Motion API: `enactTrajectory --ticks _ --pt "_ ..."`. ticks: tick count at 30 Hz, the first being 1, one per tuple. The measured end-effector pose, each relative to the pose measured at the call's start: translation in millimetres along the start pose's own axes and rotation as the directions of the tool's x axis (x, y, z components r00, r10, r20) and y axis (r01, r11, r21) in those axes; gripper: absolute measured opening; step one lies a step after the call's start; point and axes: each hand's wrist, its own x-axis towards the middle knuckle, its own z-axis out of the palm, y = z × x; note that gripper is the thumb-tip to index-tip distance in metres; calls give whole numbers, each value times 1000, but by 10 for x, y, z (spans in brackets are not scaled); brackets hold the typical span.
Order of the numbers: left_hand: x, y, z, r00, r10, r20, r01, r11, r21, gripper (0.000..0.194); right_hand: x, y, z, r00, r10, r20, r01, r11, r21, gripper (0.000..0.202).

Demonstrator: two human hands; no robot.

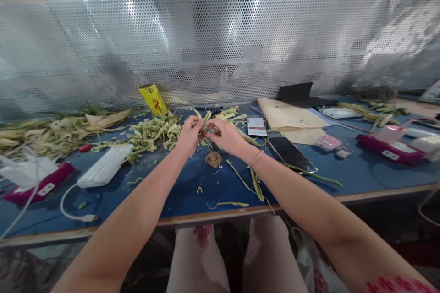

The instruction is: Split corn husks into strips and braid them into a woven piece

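Note:
Above the middle of the blue table [192, 192], my left hand [189, 135] and my right hand [225, 134] meet, fingertips bent inward and pinched. Between them are pale green leaf strips [206, 118] whose ends stick up past the fingers; they look like corn husk. Fingers hide how the strips are joined. A small coil of brown twine [213, 159] lies just below my hands, and a thin strand seems to rise from it toward them. To the left of my left hand spreads a heap of green knotted-looking strips [156, 132].
A yellow tube [153, 100] leans by the perforated metal screen [220, 46]. Dry husks [68, 132], a white power bank [105, 165] and a tissue pack [39, 183] lie left. On the right are a phone [292, 154], brown paper [292, 116] and a pink case [328, 143].

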Motion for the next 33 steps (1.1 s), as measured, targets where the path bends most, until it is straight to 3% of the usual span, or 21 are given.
enactTrajectory --ticks 3,7,12,19,26,33 --pt "19 -36 7 999 36 -8 -36 999 1 18 6 -2 17 999 33 -10 -33 999 4 18" --pt "48 -85 3 995 87 -44 -83 993 90 20 14 -10 23 984 177 -8 -173 973 153 7" --pt "6 -41 31 1000 24 -14 -23 999 44 18 30 -4 7 938 345 37 -324 833 448 5" --pt "-38 77 70 992 -119 -34 114 987 -111 14 30 -84 -20 913 366 180 -376 583 720 20" --pt "-15 95 81 984 -147 -104 136 985 -108 13 17 -99 4 912 359 197 -375 542 752 31" --pt "-11 112 76 985 -137 -101 124 984 -129 11 -12 -120 39 934 317 165 -306 468 829 31"
